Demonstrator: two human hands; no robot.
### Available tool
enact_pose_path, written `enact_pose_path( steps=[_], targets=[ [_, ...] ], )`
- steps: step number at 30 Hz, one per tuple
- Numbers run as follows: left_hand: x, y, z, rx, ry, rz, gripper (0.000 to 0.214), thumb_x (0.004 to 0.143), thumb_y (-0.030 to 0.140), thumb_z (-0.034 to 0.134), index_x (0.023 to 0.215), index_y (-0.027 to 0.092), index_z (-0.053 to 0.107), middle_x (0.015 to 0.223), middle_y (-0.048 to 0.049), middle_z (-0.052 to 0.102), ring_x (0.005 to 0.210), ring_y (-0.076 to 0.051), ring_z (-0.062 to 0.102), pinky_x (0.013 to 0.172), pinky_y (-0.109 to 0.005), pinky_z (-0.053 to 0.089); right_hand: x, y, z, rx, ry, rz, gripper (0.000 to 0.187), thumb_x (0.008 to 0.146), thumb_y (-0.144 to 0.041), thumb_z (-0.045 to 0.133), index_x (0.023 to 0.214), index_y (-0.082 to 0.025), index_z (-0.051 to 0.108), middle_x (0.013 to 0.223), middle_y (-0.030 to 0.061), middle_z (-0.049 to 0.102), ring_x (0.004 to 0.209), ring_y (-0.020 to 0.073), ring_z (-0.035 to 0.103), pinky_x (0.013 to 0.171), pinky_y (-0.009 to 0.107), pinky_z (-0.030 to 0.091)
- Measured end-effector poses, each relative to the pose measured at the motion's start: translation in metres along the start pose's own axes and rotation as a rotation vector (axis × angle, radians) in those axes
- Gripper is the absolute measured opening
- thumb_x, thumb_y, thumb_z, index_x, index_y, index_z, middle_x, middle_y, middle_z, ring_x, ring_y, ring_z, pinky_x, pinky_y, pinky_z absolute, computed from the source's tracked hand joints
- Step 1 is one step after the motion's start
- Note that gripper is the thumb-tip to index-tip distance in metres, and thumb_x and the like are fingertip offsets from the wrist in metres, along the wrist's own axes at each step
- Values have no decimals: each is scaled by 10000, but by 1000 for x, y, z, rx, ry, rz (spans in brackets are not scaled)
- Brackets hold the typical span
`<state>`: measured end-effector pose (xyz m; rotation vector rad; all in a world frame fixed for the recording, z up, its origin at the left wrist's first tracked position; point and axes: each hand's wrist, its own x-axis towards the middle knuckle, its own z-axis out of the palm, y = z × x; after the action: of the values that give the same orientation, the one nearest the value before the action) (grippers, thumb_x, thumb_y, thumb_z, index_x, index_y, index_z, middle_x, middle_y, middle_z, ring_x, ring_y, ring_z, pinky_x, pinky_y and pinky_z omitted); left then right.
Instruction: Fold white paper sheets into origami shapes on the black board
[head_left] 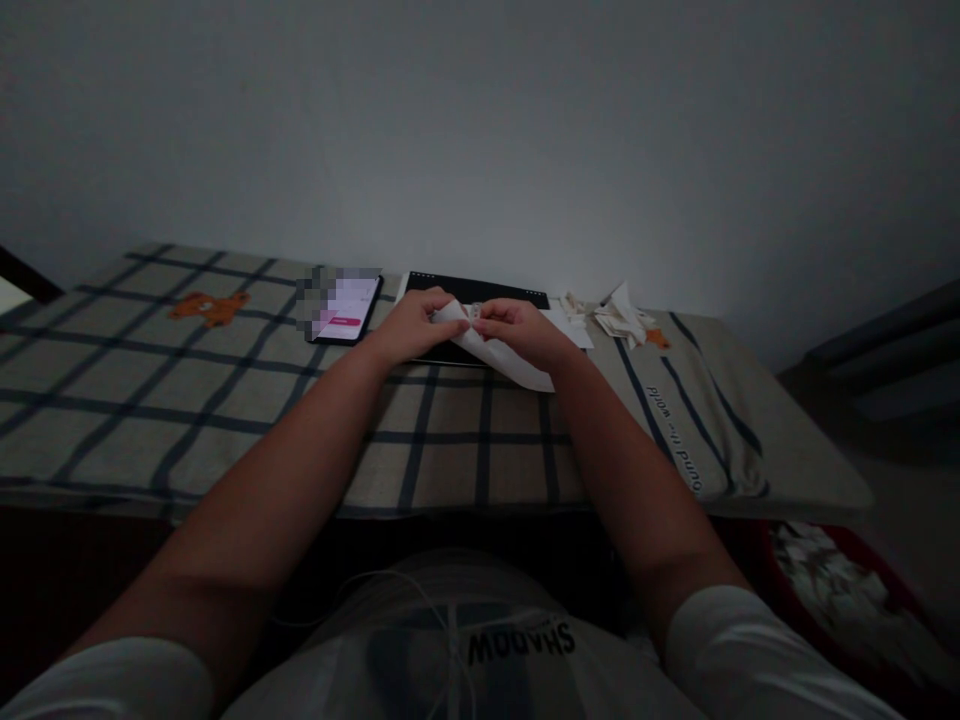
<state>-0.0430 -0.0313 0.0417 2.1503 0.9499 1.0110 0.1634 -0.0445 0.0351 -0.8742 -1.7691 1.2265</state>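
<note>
White paper strip (517, 366): in the head view, it is running from between the two hands toward four o'clock, its lower end hanging free below the right hand.
Left hand (416, 322): sitting at nine o'clock of the meeting point, it is pinching the strip's upper end between thumb and fingers.
Right hand (521, 328): sitting at three o'clock, its thumb and fingertips are pressing together on the strip, right beside the left thumb; a small pale detail there is too small to identify.
Step in hand: the hands seem to be working the paper at this pinch; whether folding or tearing, I cannot tell.
Next move: it is probably calling for firm, close-set pinches, so the strip is not slipping or creasing astray.
Black flat pad (472, 288): lying under the hands, showing toward twelve o'clock.
Smartphone (349, 308): lying at nine o'clock, screen lit.
Crumpled paper scraps (628, 318): lying at three o'clock on the checked tablecloth (450, 470).
Red bin (870, 560): standing at four o'clock, below the table edge, holding more scraps.
</note>
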Motion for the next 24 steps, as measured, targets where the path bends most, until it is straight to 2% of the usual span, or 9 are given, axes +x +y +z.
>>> enact_pose_path(
  steps=[13, 18, 24],
  targets=[
    [-1, 7, -3, 61, -34, -54, 298, 703, 431, 640, 777, 144, 669, 742, 5, 593, 717, -152, 547, 696, -281, 422, 1, 4, -3, 26, 20, 35, 197, 706, -321, 762, 781, -159, 679, 759, 2, 640, 722, 120, 532, 663, 241, 433],
    [-1, 6, -2, 68, -31, -54, 312, 716, 438, 638, 794, 140, 691, 773, -4, 604, 737, -156, 560, 719, -285, 430, 0, 2, -3, 46, 15, 32, 216, 692, -324, 775, 792, -161, 674, 760, 0, 640, 723, 121, 534, 669, 244, 437],
    [-1, 7, -2, 63, -30, -55, 300, 712, 425, 650, 767, 133, 688, 752, -7, 601, 743, -164, 575, 716, -288, 432, -1, -1, -3, -33, -34, 12, 198, 749, -322, 735, 775, -154, 634, 740, -8, 591, 726, 119, 515, 672, 244, 416]
  ],
)
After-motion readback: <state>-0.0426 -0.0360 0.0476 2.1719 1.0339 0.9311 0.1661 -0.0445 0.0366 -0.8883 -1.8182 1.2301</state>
